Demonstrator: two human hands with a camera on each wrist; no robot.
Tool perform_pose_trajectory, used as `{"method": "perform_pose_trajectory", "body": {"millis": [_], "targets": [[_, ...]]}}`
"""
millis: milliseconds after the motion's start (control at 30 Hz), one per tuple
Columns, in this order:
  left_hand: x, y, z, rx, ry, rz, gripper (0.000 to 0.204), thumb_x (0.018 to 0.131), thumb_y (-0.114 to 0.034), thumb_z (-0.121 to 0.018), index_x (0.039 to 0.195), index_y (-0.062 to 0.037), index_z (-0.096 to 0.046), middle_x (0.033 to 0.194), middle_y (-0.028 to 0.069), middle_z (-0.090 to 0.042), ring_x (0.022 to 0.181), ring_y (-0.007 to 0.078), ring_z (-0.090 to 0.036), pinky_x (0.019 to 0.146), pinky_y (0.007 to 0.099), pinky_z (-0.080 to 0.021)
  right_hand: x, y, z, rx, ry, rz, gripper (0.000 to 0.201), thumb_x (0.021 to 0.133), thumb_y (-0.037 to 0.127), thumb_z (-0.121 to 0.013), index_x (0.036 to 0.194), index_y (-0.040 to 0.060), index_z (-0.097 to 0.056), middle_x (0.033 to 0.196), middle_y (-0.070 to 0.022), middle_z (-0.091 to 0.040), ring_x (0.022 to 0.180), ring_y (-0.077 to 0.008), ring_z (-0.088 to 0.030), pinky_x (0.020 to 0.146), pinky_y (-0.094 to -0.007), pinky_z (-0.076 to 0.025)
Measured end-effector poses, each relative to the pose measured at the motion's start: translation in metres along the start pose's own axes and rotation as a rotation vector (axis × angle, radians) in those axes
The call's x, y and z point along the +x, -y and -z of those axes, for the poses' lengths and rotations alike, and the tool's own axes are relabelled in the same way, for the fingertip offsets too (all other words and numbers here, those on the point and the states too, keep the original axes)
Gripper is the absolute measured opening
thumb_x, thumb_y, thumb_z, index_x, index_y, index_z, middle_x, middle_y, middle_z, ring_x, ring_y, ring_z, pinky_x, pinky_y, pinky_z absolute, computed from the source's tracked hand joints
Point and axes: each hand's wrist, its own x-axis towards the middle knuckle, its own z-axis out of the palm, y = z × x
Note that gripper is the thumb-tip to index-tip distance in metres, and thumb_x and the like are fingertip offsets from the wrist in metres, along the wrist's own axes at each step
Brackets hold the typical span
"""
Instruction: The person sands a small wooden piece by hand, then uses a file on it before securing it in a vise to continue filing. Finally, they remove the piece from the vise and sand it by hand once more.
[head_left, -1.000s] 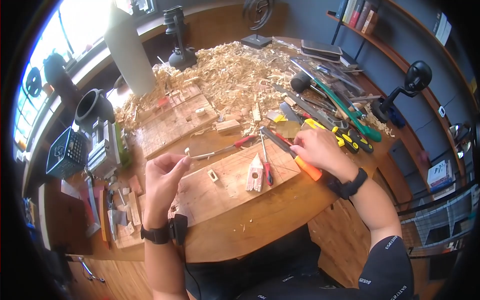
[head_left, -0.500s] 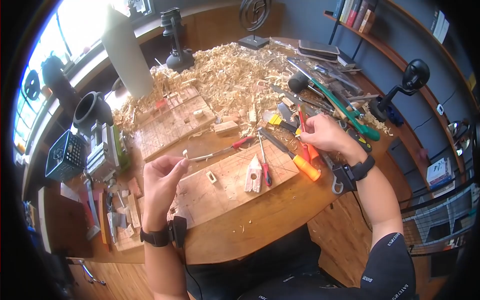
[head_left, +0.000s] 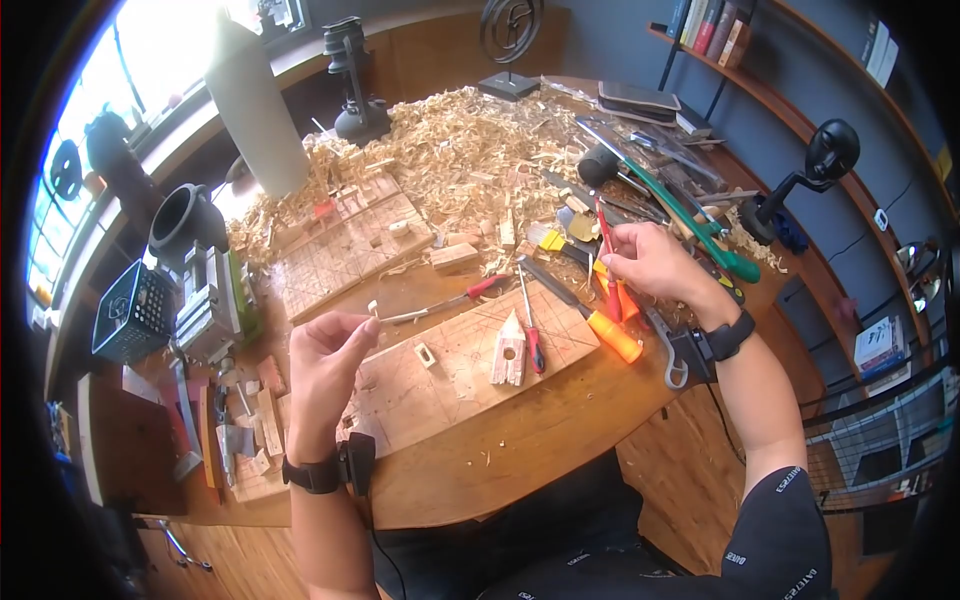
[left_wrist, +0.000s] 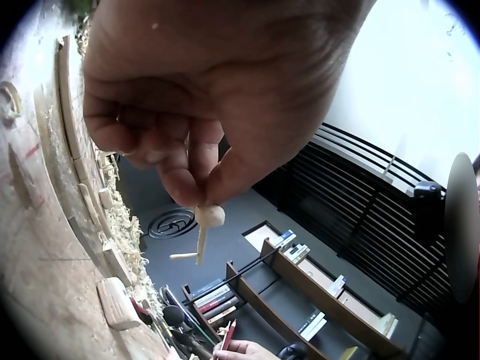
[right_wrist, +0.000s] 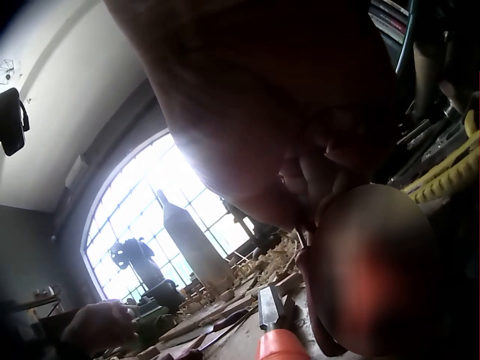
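Thumb and fingertips of my left hand (head_left: 328, 365) pinch a small pale wooden piece (head_left: 373, 307) above the left end of the long board (head_left: 400, 385). The left wrist view shows this piece (left_wrist: 211, 217) with a rounded knob and thin stem below the fingertips. My right hand (head_left: 655, 262) grips a slim red tool (head_left: 601, 218), pencil-like, held upright over orange handles. On the board lie a pointed wooden block (head_left: 508, 352) with a hole, a small slotted block (head_left: 426, 355) and a thin red-and-black-handled tool (head_left: 534, 345). An orange-handled chisel (head_left: 613, 336) lies at its right end.
Wood shavings (head_left: 450, 130) heap across the back. Another marked board (head_left: 350, 250) lies at the back left, near a metal vise (head_left: 208, 300) and a basket (head_left: 130, 308). Tools, including a green-handled one (head_left: 735, 264), crowd the right; a black head-shaped stand (head_left: 832, 150) rises beyond.
My right hand has taken hold of the slim red tool and raised it upright, slightly away from the orange chisel handle. My left hand has hardly moved, still pinching its piece.
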Motion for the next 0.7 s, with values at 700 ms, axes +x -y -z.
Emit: {"method": "perform_pose_trajectory", "body": {"millis": [700], "targets": [[0.001,0.002,0.001,-0.016,0.013,-0.014,0.018,0.094,-0.014,-0.076,0.093,0.0037,-0.076,0.078,-0.0016,-0.069,0.07,0.0038,-0.057,0.064,0.0207,-0.043,-0.016,0.012,0.007,-0.116,-0.113,0.154,0.027,0.088,0.015,-0.075,0.112,0.0013,-0.072,0.076,-0.0019,-0.064,0.069,-0.0099,-0.06,0.064,-0.0308,-0.048]]}}
